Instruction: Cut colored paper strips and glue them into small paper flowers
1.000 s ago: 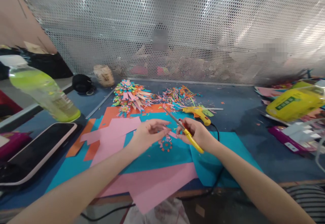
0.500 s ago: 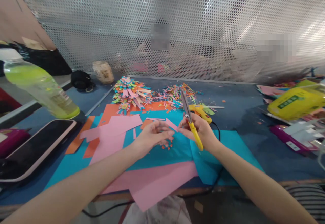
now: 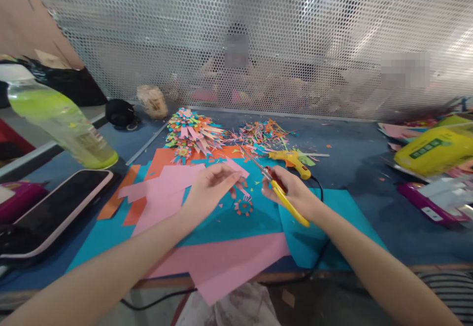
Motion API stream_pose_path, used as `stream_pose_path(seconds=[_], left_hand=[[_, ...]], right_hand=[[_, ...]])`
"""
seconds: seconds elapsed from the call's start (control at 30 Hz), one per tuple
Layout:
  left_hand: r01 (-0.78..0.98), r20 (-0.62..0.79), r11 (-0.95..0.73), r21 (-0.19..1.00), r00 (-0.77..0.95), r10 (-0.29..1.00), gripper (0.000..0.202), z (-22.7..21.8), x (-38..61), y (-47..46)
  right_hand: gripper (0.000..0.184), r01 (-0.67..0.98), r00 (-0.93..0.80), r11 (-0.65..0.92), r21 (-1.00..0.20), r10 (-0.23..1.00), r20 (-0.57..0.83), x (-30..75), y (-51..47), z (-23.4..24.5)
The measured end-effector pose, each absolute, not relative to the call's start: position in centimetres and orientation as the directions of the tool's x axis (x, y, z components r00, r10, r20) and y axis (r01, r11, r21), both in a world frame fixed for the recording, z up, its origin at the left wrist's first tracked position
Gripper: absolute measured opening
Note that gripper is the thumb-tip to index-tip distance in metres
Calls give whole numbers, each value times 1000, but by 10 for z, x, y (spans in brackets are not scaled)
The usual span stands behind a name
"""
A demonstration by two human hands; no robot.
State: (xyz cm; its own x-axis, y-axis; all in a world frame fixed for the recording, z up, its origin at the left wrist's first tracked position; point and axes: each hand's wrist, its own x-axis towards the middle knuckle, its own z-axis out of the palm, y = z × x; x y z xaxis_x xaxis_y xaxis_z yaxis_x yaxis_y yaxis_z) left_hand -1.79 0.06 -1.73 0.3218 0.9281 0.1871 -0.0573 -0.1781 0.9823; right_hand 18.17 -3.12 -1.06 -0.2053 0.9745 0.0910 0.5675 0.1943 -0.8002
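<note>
In the head view my left hand [image 3: 211,187] pinches a pink paper strip [image 3: 237,168], whose top reaches past my fingers. A second narrow pink end hangs below the fingertips; I cannot tell if it is the same piece. My right hand [image 3: 290,190] grips yellow-handled scissors [image 3: 287,203], blades pointing up and left beside the strip. Below the fingertips a small round paper flower [image 3: 244,207] with orange and pink tabs lies on the teal paper [image 3: 231,232]. Pink sheets [image 3: 158,200] lie left of my left hand. Tiny cut bits lie scattered near the flower.
Behind the hands sit a heap of fringed paper flowers [image 3: 194,136] and a pile of paper scraps [image 3: 264,134]. A yellow glue gun [image 3: 291,161] lies behind my right hand, its cord running forward. At left are a bottle [image 3: 61,119] and a phone [image 3: 55,212]; at right, a yellow packet [image 3: 436,151].
The scissors have tipped from near upright to pointing left, and my right hand has moved away from the strip. My left hand has shifted slightly up and left. The paper flower shows more fully.
</note>
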Motion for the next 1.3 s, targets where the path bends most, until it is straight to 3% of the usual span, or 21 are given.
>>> stream_pose_path(seconds=[0.3,1.3], left_hand=[[-31,208,-206,978,215,954,16,-6,-25,2],[27,184,-193,981,195,963,16,-11,-26,6]], right_hand=[[27,629,-275,145,-764,960,-44,180,-34,-7],[28,679,-306,140,-721,946,-104,185,-34,-8]])
